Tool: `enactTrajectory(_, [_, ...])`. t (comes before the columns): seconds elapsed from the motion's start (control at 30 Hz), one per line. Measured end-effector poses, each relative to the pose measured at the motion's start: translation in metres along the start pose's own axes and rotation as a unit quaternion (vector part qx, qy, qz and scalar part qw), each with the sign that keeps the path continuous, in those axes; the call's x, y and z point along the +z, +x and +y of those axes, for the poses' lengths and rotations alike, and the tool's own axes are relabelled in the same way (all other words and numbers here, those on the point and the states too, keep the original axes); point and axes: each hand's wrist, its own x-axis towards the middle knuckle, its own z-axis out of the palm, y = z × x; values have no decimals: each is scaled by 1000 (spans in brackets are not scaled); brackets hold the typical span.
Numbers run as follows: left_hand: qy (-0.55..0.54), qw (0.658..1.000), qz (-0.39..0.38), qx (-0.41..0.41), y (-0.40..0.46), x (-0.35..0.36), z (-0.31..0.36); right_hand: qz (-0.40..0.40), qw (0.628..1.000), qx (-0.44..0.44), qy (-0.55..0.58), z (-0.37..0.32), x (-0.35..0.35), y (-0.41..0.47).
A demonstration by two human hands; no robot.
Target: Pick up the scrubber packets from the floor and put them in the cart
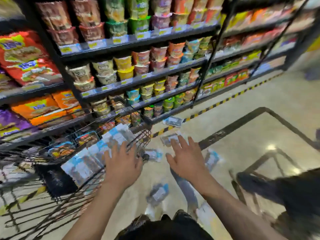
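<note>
packets [168,139] seemingly beyond right fingers [180,142]

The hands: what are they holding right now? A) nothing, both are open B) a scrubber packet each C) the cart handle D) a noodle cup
A: the left hand and right hand both have spread fingers with nothing in them, while scrubber packets lie on the floor.
</note>
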Motion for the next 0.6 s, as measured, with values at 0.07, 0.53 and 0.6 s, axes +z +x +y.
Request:
enactTrajectory(0.07, [15, 997, -24, 73, 0, 5, 21, -3, 997, 72, 12, 17, 5, -39])
enactTrajectory(0.53, [117, 916, -114, 367, -71, 71, 159, -36, 902, 423, 81, 51, 88, -291])
enactTrajectory(0.6, [135, 912, -111, 371, -82, 78, 172, -34, 895, 433, 99, 64, 101, -310])
